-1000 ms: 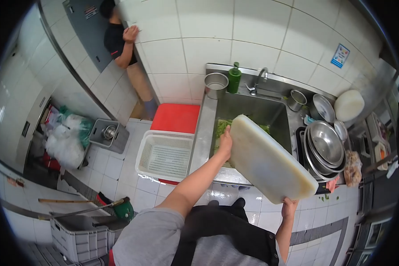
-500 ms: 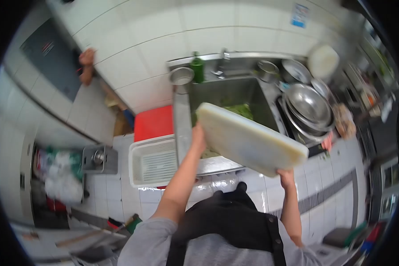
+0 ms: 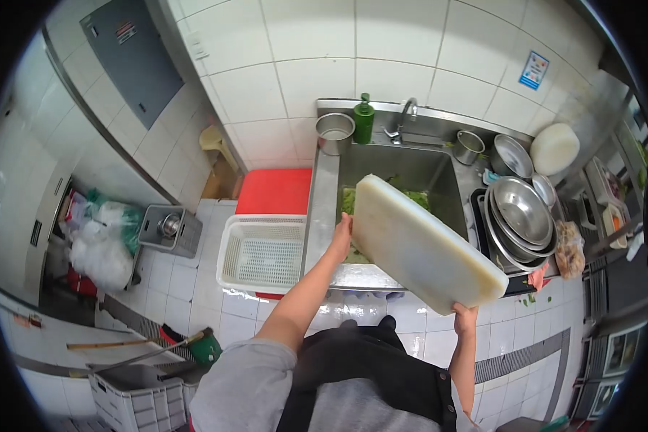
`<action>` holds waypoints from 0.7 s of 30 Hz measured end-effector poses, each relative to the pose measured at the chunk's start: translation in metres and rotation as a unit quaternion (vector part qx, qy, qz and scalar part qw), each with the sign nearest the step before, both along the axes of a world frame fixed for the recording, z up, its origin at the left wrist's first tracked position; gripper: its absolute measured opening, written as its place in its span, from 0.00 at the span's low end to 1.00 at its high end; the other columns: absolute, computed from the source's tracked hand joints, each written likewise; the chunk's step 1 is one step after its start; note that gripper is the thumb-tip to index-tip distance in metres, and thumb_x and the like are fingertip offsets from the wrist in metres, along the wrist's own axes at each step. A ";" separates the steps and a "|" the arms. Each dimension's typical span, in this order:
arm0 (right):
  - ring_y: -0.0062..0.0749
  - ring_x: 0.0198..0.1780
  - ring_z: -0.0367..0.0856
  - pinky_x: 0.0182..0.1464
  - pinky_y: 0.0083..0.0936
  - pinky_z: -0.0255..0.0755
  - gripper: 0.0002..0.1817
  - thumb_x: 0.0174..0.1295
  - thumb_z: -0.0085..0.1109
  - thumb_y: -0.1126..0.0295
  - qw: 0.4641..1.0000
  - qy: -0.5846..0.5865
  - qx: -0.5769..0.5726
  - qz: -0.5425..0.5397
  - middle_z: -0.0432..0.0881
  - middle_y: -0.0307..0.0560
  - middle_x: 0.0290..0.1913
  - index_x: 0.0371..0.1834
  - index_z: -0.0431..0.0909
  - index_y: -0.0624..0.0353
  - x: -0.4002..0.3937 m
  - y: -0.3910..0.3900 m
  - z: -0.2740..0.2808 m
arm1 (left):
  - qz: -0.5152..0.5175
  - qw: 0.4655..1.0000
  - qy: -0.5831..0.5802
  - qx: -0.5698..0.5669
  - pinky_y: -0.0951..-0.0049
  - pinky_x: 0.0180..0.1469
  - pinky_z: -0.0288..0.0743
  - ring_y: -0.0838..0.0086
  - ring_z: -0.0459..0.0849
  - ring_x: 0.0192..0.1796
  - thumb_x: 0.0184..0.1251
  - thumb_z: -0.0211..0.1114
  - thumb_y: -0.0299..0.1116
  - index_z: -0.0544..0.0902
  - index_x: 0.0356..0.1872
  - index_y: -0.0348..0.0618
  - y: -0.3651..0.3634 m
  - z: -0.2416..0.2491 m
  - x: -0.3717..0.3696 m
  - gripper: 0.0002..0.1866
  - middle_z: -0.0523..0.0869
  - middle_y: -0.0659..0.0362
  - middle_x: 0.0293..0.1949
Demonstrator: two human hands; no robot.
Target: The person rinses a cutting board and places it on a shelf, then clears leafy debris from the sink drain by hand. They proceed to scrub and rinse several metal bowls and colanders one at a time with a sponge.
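Note:
A thick, stained white cutting board [image 3: 417,248] is held tilted over the front of a steel sink [image 3: 439,165]. My left hand [image 3: 343,234] grips its left edge, with the fingers partly hidden behind it. At the lower right corner, my right hand [image 3: 465,317] is closed round the edge, thumb on the near face. Behind the board, green leafy scraps [image 3: 416,198] lie in the sink; the board hides part of the basin. A faucet [image 3: 403,122], a green bottle [image 3: 363,119] and a steel pot [image 3: 335,132] stand along the sink's back rim.
Stacked steel bowls [image 3: 522,212] fill the counter right of the sink. A white plastic basket [image 3: 227,270] sits at the left, in front of a red lid-like surface [image 3: 273,191]. Farther left are a grey bin [image 3: 187,241] and plastic bags [image 3: 101,248]. Grey crates [image 3: 133,403] stand lower left.
The view has shifted, so the sink and board appear lower and farther right. Both hands keep hold of the cutting board. Another person's hand at the upper left is no longer visible.

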State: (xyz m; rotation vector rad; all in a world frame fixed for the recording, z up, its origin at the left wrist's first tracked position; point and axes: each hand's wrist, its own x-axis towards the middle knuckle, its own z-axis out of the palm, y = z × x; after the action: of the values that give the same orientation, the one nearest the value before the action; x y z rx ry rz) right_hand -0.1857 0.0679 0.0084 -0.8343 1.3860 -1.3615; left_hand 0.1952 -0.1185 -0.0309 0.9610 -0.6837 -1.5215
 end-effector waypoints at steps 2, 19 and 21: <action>0.38 0.58 0.73 0.62 0.34 0.67 0.39 0.36 0.55 0.81 1.000 -0.011 -0.010 -0.020 0.75 0.44 0.55 0.61 0.68 0.64 0.001 0.002 0.003 | -0.049 0.993 -0.066 -0.086 0.71 0.62 0.64 0.77 0.75 0.54 0.72 0.45 0.66 0.78 0.56 0.39 0.000 -0.003 0.002 0.37 0.83 0.62 0.50; 0.34 0.49 0.79 0.51 0.30 0.74 0.29 0.44 0.65 0.78 0.989 0.102 0.079 0.079 0.81 0.49 0.48 0.55 0.73 0.69 0.018 0.007 0.032 | 0.231 0.944 -0.189 -0.144 0.63 0.53 0.71 0.66 0.78 0.46 0.72 0.43 0.67 0.76 0.50 0.32 -0.013 0.021 -0.022 0.40 0.81 0.53 0.47; 0.34 0.50 0.80 0.51 0.31 0.75 0.27 0.46 0.65 0.77 0.996 0.073 -0.009 0.052 0.82 0.51 0.49 0.54 0.74 0.67 0.010 0.033 0.039 | 0.214 0.935 -0.226 -0.169 0.62 0.55 0.71 0.66 0.78 0.49 0.71 0.42 0.68 0.74 0.54 0.36 -0.019 0.017 -0.026 0.39 0.80 0.55 0.49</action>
State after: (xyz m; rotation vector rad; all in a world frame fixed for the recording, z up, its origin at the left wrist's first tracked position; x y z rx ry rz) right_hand -0.1752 0.1013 0.0470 -1.0201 1.4234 -1.2548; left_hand 0.1691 -0.1370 -0.0140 1.1146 -0.9515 -0.7698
